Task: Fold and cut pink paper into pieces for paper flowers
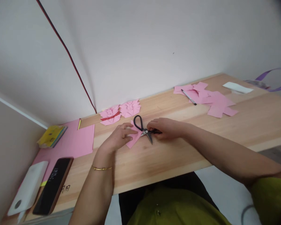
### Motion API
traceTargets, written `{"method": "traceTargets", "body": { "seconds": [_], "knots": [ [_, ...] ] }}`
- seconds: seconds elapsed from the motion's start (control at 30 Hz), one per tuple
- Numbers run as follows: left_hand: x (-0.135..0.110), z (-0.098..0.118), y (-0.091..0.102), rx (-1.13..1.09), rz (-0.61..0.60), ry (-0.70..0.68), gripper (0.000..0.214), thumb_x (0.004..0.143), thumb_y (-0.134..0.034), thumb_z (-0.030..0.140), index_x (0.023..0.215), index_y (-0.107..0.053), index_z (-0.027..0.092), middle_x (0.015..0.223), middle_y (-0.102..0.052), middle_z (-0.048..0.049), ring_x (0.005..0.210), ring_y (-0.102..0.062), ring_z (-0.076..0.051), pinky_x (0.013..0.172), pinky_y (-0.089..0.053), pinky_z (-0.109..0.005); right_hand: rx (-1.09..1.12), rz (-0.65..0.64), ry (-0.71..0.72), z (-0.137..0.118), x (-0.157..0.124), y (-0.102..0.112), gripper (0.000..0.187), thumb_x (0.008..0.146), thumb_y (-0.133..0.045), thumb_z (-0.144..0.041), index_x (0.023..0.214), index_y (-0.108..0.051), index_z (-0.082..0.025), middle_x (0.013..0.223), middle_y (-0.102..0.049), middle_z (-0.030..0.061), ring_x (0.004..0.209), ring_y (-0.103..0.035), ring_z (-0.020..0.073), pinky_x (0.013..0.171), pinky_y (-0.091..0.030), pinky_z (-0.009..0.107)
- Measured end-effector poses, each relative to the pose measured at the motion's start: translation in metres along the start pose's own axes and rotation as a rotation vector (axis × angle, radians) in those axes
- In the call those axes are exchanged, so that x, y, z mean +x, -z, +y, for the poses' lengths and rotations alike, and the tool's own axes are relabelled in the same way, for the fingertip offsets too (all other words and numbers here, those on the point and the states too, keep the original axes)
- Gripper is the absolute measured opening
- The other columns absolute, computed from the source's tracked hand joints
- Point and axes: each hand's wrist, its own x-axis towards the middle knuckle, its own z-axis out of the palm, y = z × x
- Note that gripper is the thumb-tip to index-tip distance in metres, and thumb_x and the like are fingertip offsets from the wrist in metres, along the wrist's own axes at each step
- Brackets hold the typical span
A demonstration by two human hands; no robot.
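"Head view, then. What is the right hand doing?"

"It is curled around one handle of the black scissors. The scissors are low over the table, and the two blades are spread apart."

"And the left hand?"

"It is just left of the scissors. Its fingers are apart and rest on a small piece of pink paper. The paper is right beside the scissors, and one blade meets its edge. I can't tell if that blade is over or under it."

"What is past the scissors?"

"Behind them, a bit to the left, are two crinkly pink papers. A red strip lies across one."

"What is to the right of the scissors?"

"Well off to the right and farther back are flat pink cut pieces. A pen lies on them. Even farther right is a white strip."

"And to the left?"

"Well left of the scissors is a big pink sheet with a yellow packet on it. Left of the scissors and closer to the person are a black phone and a white box-like thing, side by side."
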Motion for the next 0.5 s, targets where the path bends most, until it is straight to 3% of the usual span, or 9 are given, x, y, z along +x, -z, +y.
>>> {"method": "traceTargets", "body": {
  "seconds": [0.13,0.27,0.5],
  "knots": [
    [0.0004,-0.0024,-0.0004,0.0,0.003,0.009,0.035,0.079,-0.06,0.015,0.11,-0.068,0.03,0.13,-0.05,-0.008,0.126,-0.042,-0.025,0.107,-0.034,-0.048,0.008,0.054,0.075,0.0039,0.0026,-0.005,0.023,0.076,-0.054,-0.016,0.098,-0.058,-0.018,0.092,-0.063,0.007,0.083,-0.056,0.0194,0.073,-0.04,0.029],
    [0.0,-0.0056,-0.0011,0.013,0.018,0.025,0.035,0.079,-0.06,0.016,0.11,-0.068,0.03,0.13,-0.05,-0.0079,0.124,-0.044,-0.025,0.106,-0.035,-0.048,0.021,0.008,0.131,0.0027,0.0008,-0.0014,0.019,0.073,-0.053,-0.012,0.089,-0.06,-0.019,0.086,-0.062,0.0049,0.08,-0.055,0.0176,0.073,-0.04,0.028],
    [0.0023,-0.0046,0.0002,0.002,0.032,-0.014,0.034,0.076,-0.063,0.015,0.106,-0.07,0.031,0.126,-0.054,-0.0066,0.12,-0.048,-0.024,0.104,-0.038,-0.047,0.03,0.011,0.128,-0.001,0.0011,-0.0034,0.019,0.073,-0.052,-0.011,0.088,-0.06,-0.018,0.087,-0.061,0.005,0.08,-0.055,0.0172,0.073,-0.04,0.028]
  ]
}}
